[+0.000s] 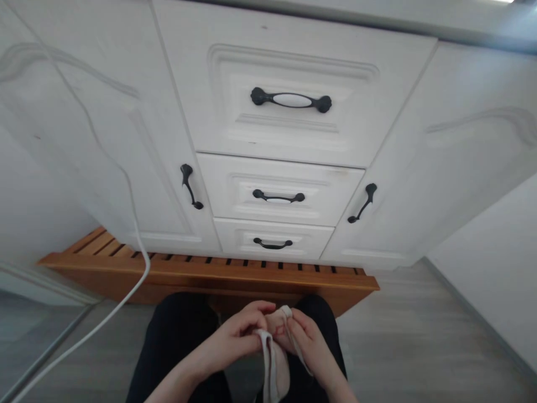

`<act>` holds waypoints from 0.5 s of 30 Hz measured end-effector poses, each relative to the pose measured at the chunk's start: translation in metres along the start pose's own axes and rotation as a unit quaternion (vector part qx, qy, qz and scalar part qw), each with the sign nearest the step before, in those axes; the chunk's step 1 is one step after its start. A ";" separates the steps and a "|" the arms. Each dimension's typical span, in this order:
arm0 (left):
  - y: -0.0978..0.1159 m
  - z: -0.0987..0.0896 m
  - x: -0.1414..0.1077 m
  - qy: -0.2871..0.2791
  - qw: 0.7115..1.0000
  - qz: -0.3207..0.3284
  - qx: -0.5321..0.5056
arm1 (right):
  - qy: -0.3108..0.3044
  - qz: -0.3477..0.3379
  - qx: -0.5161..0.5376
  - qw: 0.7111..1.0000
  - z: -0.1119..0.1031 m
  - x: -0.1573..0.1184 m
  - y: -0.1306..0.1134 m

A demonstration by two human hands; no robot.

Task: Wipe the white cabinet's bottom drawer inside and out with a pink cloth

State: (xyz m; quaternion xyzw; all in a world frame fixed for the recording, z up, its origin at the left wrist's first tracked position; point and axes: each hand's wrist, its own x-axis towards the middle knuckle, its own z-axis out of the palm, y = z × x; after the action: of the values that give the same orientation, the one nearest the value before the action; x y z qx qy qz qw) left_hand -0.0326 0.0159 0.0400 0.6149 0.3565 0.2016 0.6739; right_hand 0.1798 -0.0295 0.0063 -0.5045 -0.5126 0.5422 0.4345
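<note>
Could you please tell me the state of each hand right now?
Left hand: closed, holding a pale, flat fabric band.
Right hand: closed, holding a narrow, whitish fabric strap.

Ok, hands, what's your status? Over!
Left hand, right hand: both pinching pale cloth. Cloth bunched between them. White cord off to the left, apart from both hands.

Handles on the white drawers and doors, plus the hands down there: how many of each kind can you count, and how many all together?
Drawer handles: 3
Door handles: 2
Hands: 2
Total: 7
</note>
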 end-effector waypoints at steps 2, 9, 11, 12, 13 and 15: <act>-0.003 -0.001 -0.001 0.030 0.999 -0.002 0.035 | 0.013 -0.011 -0.050 0.999 -0.003 0.004 0.002; 0.012 0.002 -0.007 0.091 0.990 0.084 0.074 | 0.097 -0.049 -0.124 0.986 -0.015 0.017 -0.007; 0.015 0.002 -0.007 0.080 0.988 0.092 0.098 | 0.094 -0.049 -0.120 0.987 -0.016 0.016 -0.012; 0.014 0.002 -0.007 0.086 0.986 0.089 0.116 | 0.088 -0.054 -0.121 0.987 -0.016 0.016 -0.014; 0.012 0.002 -0.006 0.099 0.983 0.077 0.131 | 0.084 -0.061 -0.125 0.987 -0.015 0.015 -0.017; 0.003 0.001 -0.004 0.133 0.980 0.037 0.145 | 0.077 -0.076 -0.142 0.984 -0.013 0.012 -0.022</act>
State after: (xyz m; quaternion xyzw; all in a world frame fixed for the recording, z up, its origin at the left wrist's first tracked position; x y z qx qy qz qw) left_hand -0.0339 0.0126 0.0434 0.6865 0.4453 0.2521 0.5165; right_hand 0.1904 -0.0135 0.0273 -0.5605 -0.5863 0.3889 0.4368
